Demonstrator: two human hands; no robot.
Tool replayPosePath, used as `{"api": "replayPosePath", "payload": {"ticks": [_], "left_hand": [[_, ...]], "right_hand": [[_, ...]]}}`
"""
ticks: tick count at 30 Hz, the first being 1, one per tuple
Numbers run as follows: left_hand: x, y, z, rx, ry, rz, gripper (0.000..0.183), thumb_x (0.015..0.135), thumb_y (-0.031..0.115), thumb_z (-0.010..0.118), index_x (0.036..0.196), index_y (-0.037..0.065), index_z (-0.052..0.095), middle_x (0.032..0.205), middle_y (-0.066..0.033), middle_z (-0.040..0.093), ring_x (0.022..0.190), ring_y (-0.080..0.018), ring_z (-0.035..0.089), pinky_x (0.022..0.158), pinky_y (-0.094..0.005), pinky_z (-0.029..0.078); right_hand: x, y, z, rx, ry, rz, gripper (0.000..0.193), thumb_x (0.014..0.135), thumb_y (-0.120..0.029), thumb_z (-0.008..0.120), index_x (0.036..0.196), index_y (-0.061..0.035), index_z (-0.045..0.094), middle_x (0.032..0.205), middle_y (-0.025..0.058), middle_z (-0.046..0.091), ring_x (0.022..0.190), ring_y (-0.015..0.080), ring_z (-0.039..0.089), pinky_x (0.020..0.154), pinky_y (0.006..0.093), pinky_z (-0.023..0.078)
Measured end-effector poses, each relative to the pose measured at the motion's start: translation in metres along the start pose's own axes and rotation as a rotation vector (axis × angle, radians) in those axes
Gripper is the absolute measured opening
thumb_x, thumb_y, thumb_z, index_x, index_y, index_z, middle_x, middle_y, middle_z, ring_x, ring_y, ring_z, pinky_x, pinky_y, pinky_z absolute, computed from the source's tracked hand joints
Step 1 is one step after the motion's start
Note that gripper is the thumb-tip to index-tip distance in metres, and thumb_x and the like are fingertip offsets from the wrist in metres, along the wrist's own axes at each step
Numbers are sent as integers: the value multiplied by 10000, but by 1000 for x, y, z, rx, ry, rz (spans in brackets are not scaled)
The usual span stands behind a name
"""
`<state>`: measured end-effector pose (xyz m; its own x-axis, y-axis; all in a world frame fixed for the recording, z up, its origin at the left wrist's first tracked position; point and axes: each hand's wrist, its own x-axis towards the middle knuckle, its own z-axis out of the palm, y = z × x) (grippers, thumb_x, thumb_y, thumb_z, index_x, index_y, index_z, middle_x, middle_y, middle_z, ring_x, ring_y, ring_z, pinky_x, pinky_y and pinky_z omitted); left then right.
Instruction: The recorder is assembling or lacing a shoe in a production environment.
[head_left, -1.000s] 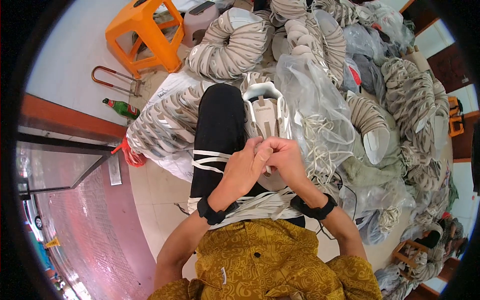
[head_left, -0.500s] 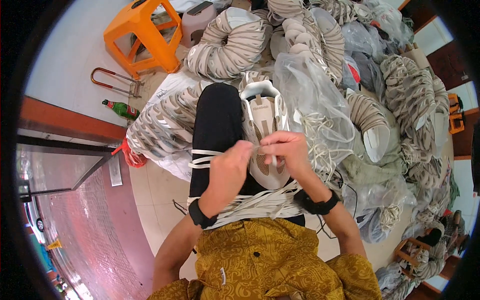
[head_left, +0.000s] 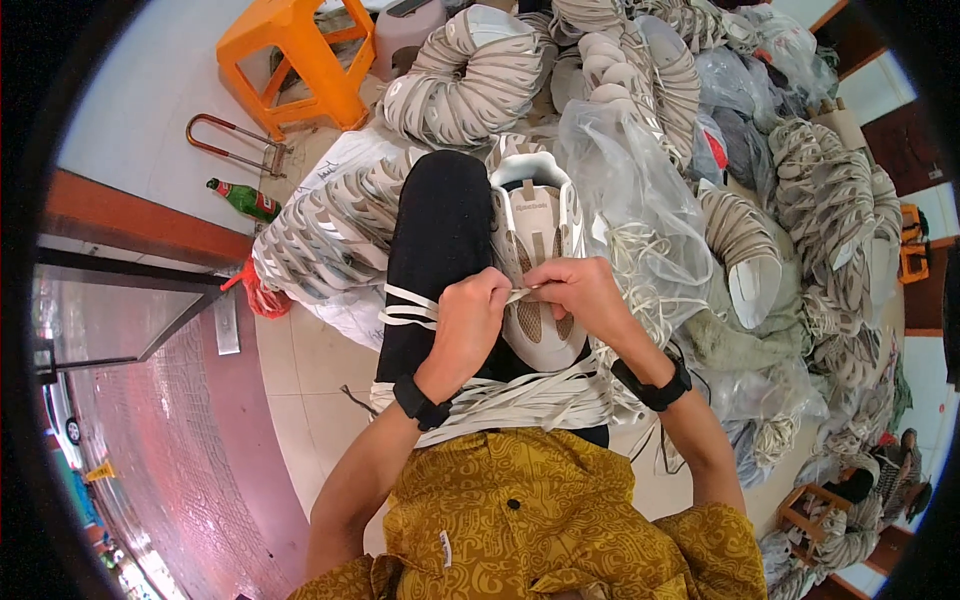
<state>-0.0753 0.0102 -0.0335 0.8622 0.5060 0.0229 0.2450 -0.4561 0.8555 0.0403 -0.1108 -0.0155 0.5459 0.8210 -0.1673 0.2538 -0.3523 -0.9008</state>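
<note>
A beige and white shoe upper point(head_left: 542, 347) lies against my dark-clad legs, toe toward me, with mesh panels and a tongue. Just above its toe, a pale shoelace point(head_left: 519, 295) stretches between my two hands. My left hand point(head_left: 470, 318) is closed on one part of the lace, beside my raised knee. With thumb and fingers pinched, my right hand point(head_left: 582, 292) grips the other part over the shoe. Which eyelets the lace runs through is hidden by the fingers. A bundle of loose white laces point(head_left: 510, 402) lies across my lap, and some loop round my left leg.
Coiled stacks of shoe uppers point(head_left: 465, 85) lie ahead and to the right. Clear plastic bags point(head_left: 635, 170) with more laces rest beside the shoe. An orange stool point(head_left: 290, 65), a green bottle point(head_left: 245, 200) and a red bag point(head_left: 265, 292) are at the left, near a glass door point(head_left: 130, 310).
Both hands have drawn slightly apart, and the lace between them shows more clearly. My right hand has shifted a little to the right. The whole view has tilted slightly.
</note>
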Motion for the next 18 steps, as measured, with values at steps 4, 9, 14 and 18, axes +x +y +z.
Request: {"api": "replayPosePath", "payload": {"ticks": [4,9,14,18], "left_hand": [[1,-2,4,10,64,-4,36,763,25,537,747,-6,546,571,-92,550,493,-166,571,440,-266,429],[-2,1,10,177,124,172,31,734,8,548,724,3,519,595,-151,539,516,-274,565,454,-321,432],[-3,4,15,247,182,216,59,730,8,550,715,4,494,593,-167,539,533,-302,564,463,-353,442],[-6,8,18,543,77,371,66,742,25,520,752,0,460,589,-163,542,547,-289,577,466,-353,458]], "right_hand": [[-2,-1,-1,122,27,57,116,682,-23,592,787,-12,639,580,42,575,430,69,484,419,217,397],[-2,-3,0,127,24,71,131,697,3,585,812,20,646,607,21,584,464,51,477,438,195,379],[0,-2,-1,194,15,112,109,700,-3,595,791,27,646,584,16,569,461,52,469,429,193,365],[1,-1,-1,256,1,127,94,698,-29,606,770,12,649,545,15,553,447,54,473,419,197,368]]}}
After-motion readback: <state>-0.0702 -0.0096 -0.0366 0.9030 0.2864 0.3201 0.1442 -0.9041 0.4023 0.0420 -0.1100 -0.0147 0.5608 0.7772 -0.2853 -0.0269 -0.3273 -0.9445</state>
